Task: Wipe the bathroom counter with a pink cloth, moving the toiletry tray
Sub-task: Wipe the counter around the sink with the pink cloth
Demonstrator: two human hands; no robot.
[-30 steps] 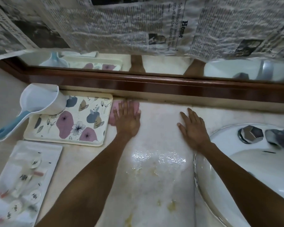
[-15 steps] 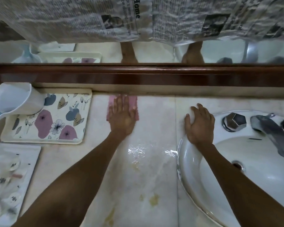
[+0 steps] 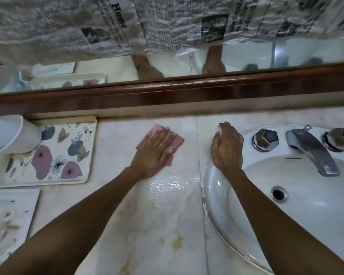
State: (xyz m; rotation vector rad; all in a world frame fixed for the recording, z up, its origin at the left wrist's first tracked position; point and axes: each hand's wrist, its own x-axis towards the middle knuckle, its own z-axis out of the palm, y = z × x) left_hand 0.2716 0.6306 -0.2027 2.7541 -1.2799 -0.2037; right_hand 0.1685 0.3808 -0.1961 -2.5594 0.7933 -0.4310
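Fingers (image 3: 168,135) of the left hand (image 3: 154,153) are spread flat and pressed on a folded pink cloth (image 3: 176,140) at the centre of the frame, on the pale marble counter (image 3: 127,225), where a wet patch (image 3: 168,185) glistens just below the hand. Fingers of the right hand (image 3: 227,148) are loosely curled, palm down on the rim of the white oval ceramic sink (image 3: 216,185). At the left a cream floral-printed tray (image 3: 48,155) is seen against the back edge, with a white plastic dipper (image 3: 10,135) resting on its upper left corner. Newspaper (image 3: 87,26) covers the wood-framed mirror (image 3: 167,94) above.
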